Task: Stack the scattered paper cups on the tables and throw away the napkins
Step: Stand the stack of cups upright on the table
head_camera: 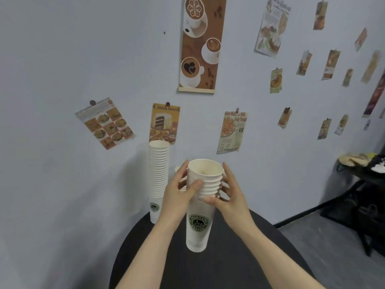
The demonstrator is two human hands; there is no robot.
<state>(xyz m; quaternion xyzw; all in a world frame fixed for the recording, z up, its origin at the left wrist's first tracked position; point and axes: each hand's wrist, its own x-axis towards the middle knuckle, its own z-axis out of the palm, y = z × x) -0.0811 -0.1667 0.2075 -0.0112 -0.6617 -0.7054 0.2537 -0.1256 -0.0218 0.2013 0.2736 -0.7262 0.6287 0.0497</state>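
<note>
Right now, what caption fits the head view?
Both hands, left and right, grip a stack of paper cups on the round table.

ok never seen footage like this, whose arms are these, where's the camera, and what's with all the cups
There is no machine here. The one picture comes from a wide-angle camera worn on a person's head, looking forward and down, so the arms rising from the bottom edge are that person's own. The left hand and right hand both grip a short stack of paper cups from either side; whether its base touches the dark round table is hard to tell. A taller stack of cups stands on the table by the wall, and another cup is partly hidden behind the left hand. Food and coffee posters hang on the blue wall.
</note>
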